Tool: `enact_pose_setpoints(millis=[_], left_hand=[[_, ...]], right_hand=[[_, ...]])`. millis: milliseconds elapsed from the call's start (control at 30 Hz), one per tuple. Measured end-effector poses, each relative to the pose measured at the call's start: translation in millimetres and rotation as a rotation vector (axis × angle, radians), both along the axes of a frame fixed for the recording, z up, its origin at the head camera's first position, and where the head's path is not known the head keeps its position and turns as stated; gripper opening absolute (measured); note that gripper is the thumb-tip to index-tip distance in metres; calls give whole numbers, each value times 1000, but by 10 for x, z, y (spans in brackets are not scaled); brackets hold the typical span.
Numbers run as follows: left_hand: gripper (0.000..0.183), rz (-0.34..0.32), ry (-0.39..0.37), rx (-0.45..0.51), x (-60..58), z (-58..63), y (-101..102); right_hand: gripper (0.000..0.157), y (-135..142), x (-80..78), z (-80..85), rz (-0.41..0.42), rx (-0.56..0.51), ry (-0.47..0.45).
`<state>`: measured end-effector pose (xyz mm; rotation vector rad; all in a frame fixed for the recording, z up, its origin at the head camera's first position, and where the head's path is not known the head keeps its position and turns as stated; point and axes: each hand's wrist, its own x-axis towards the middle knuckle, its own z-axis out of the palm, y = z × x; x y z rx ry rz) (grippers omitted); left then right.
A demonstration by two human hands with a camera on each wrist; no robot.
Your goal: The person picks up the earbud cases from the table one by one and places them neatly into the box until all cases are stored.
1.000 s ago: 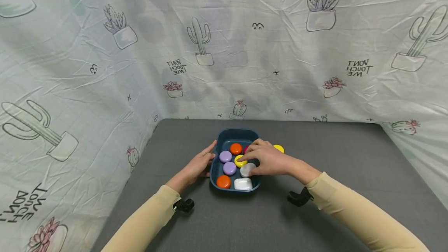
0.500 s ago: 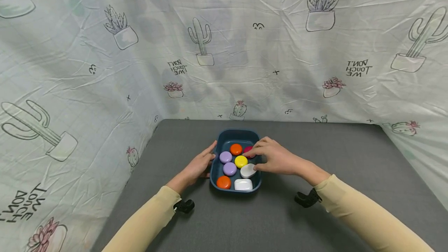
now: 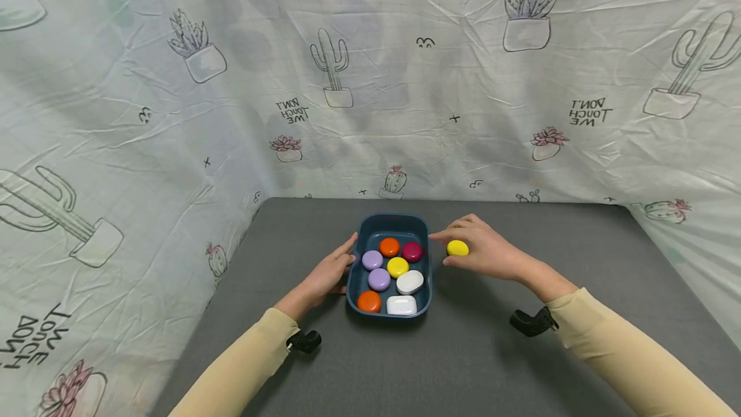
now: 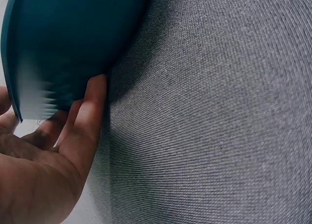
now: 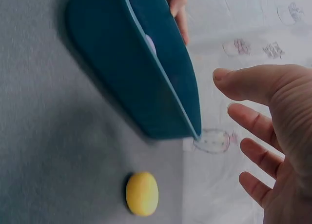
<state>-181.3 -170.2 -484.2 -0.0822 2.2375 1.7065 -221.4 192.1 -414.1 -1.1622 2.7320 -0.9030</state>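
A dark blue rectangular tray [image 3: 389, 222] stands on the table. My left hand [image 3: 325, 273] is at its left side, fairly straight fingers resting against the outer wall [image 4: 63, 43] and a fingertip touching the rim. To the right of the tray, my right hand [image 3: 483, 248] hovers with fingers spread, holding nothing. Below it a smooth yellow rounded piece [image 3: 457, 248] lies on the table, apart from the fingers in the right wrist view. Inside the tray lie orange [image 3: 390, 247], crimson [image 3: 411, 251], lilac [image 3: 379, 279], yellow [image 3: 397, 268], oval white [image 3: 410, 282] and rectangular white [image 3: 402, 305] pieces.
The grey table [image 3: 440, 365] spreads around the tray. A pale cloth [image 3: 370, 82] printed with cacti hangs behind it and along the sides. A black strap-on device sits at each wrist, one of them the right wrist camera [image 3: 531, 322].
My right hand has moved from over the pieces in the tray out to the right, above the loose yellow piece. The crimson piece is uncovered now. My left hand has stayed put.
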Motion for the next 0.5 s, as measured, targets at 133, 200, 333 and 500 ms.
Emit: enact_pose_setpoints(millis=[133, 200, 333, 500], left_hand=[[60, 1, -2, 10, -2, -1, -1], [60, 0, -6, 13, -1, 6, 2], [59, 0, -9, 8, 0, 18, 7], [60, -4, -3, 9, -4, 16, 2]], right_hand=[[50, 112, -55, -27, -38, -7, -2], [51, 160, -77, -36, -56, -9, -8], [53, 249, -122, -47, -83, -8, -16], [53, 330, -180, -86, -109, -13, -32]])
